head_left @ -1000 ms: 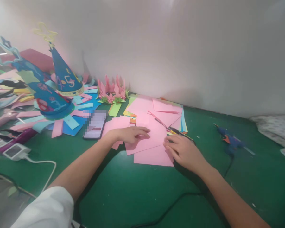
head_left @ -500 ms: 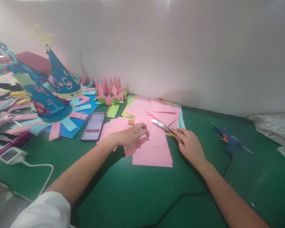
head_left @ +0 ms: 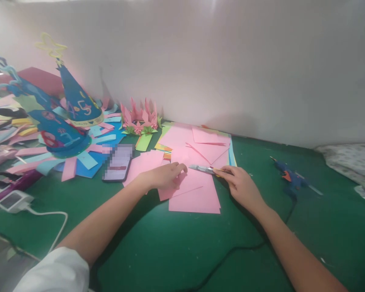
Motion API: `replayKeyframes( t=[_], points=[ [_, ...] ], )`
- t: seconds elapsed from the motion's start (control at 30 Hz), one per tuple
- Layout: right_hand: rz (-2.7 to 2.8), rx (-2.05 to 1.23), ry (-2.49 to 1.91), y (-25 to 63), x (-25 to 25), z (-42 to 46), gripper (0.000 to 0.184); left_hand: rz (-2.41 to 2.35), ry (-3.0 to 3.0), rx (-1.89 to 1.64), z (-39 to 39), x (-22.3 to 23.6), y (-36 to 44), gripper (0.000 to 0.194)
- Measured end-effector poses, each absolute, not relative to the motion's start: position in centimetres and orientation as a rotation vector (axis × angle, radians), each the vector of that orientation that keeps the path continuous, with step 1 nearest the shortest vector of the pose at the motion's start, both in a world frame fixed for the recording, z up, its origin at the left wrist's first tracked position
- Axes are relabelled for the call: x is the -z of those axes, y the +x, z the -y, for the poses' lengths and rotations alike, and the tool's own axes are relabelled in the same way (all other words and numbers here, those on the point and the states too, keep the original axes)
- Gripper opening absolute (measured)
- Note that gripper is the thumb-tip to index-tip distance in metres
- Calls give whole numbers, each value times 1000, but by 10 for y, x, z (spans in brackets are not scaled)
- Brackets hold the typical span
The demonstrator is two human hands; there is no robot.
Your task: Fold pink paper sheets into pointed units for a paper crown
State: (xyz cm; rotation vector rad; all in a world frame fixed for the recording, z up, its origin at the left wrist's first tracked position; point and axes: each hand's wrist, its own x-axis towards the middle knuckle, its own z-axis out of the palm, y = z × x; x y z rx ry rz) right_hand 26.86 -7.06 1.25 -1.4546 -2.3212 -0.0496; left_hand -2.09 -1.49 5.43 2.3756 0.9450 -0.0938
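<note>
My right hand point(head_left: 239, 181) is closed round the yellowish handle of a utility knife point(head_left: 201, 168). Its silver blade points left, over pink paper. My left hand point(head_left: 168, 176) rests on the pink sheets point(head_left: 197, 198) with its fingers loosely bent and apart, just left of the blade tip; nothing shows in its grasp, though the fingertips are partly hidden. The sheets overlap in a loose pile on the green table. Behind them, a folded pink piece point(head_left: 209, 136) lies on more coloured paper.
A phone point(head_left: 118, 163) lies left of the paper, with a pink paper crown point(head_left: 141, 119) behind it. Blue cone hats point(head_left: 77, 95) with paper strips stand far left. On the right is a blue glue gun point(head_left: 292, 176); its black cord point(head_left: 231, 253) crosses the table's front.
The knife has swung to lie more level, its blade tip now lower and nearer my left hand. My right hand has shifted slightly; my left hand stays on the paper.
</note>
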Motion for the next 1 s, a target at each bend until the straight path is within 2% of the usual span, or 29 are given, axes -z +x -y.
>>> replayKeyframes(
  t=[0.33, 0.63, 1.0],
  points=[
    [2335, -77, -1445, 281, -14, 72, 41, -821, 2400, 73, 13, -53, -23, 16],
    [2294, 69, -1467, 283, -10, 70, 44, -773, 2457, 70, 14, -47, -23, 24],
    [2360, -119, -1322, 285, -8, 69, 47, -810, 2429, 85, 13, -52, -26, 37]
  ],
)
